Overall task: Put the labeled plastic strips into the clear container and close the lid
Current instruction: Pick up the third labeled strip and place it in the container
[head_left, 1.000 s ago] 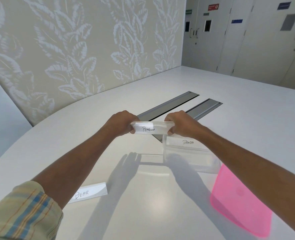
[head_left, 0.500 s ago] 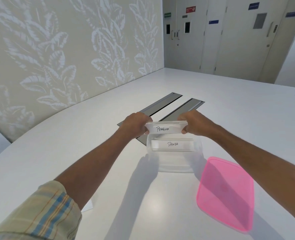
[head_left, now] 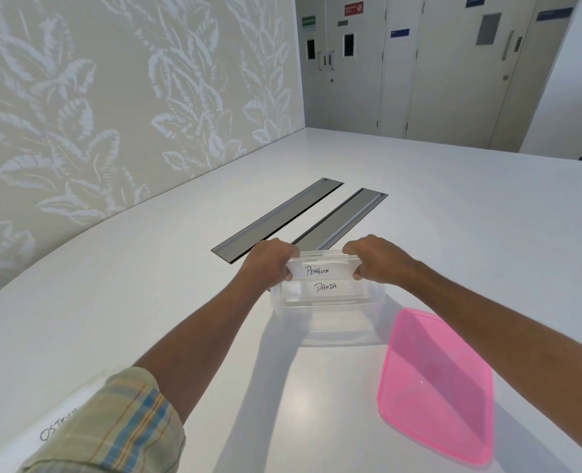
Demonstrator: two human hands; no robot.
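Head: white table (head_left: pixel 470 240), container (head_left: pixel 334 331); leafy wall (head_left: pixel 112 114), doors (head_left: pixel 453 83), possibly exit sign (head_left: pixel 308 21).

2 hands (head_left: pixel 270 264) (head_left: pixel 376 259) pinch PENGUIN strip (head_left: pixel 320 270) (over container (head_left: pixel 327 332)).

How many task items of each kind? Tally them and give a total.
Labeled strips, readable: 3 (PENGUIN, PANDA, OSTRICH); any strips behind PENGUIN cannot be told.
Clear container: 1
Pink lid: 1
Total: 5
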